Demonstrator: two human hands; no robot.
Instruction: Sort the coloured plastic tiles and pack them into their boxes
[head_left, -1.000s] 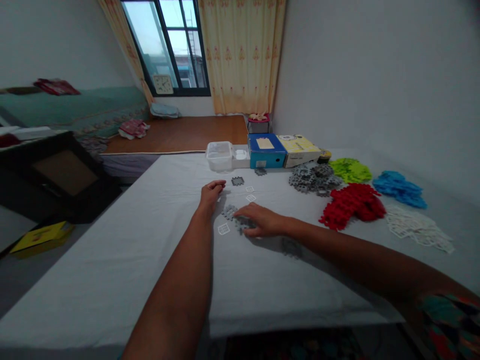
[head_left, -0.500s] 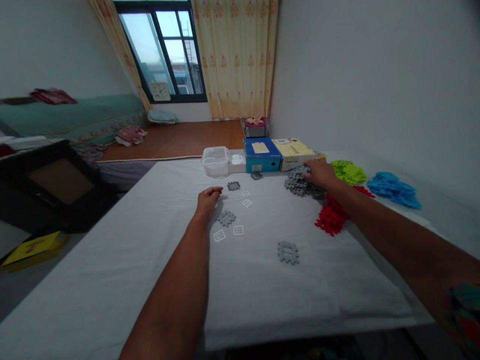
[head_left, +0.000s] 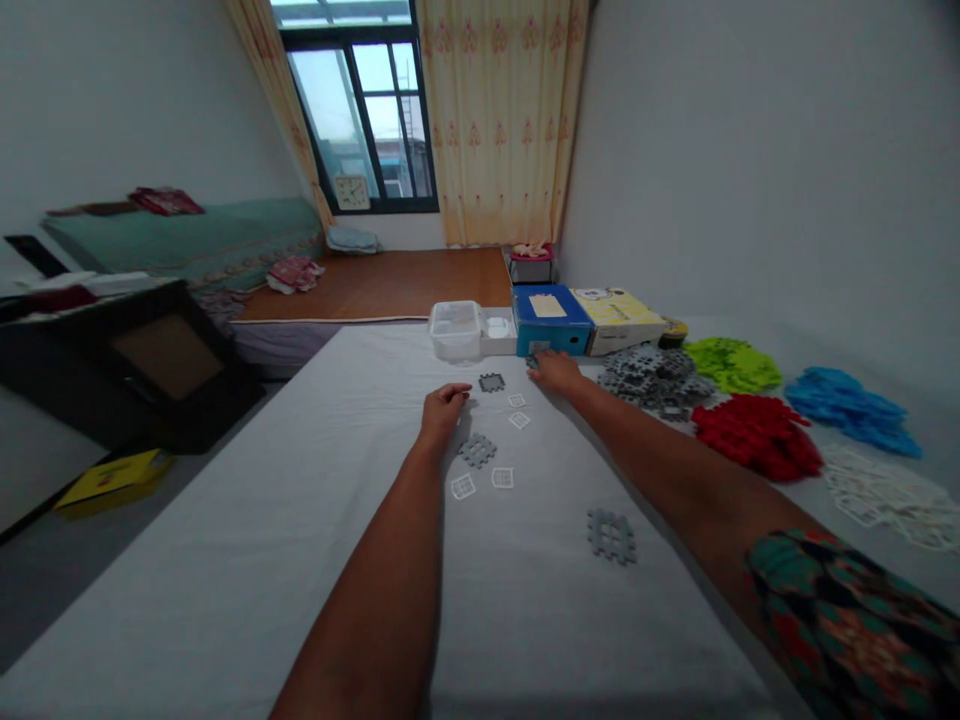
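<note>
My left hand (head_left: pixel 442 408) rests on the white table (head_left: pixel 300 520) with its fingers curled in and nothing visible in them. Just right of it lie a dark grey interlocking tile (head_left: pixel 491 382), a lighter grey tile (head_left: pixel 477 450) and several small white tiles (head_left: pixel 502 478). My right hand (head_left: pixel 553 370) reaches to the foot of the blue box (head_left: pixel 551 320). Its fingertips are closed on a small grey tile (head_left: pixel 531 360), which is mostly hidden. Another grey tile (head_left: pixel 611 535) lies alone, nearer to me.
A grey tile pile (head_left: pixel 652 375), then green (head_left: pixel 731 362), red (head_left: pixel 757 435), blue (head_left: pixel 851 405) and white (head_left: pixel 892 495) piles line the right side. A clear tub (head_left: pixel 455 328) and a yellow box (head_left: pixel 619 315) flank the blue box. A dark cabinet (head_left: pixel 150 360) stands to the left.
My right hand left the tiles near my left hand, went to the grey pile, then came back left to the grey tile by the blue box. My left hand stayed put.
</note>
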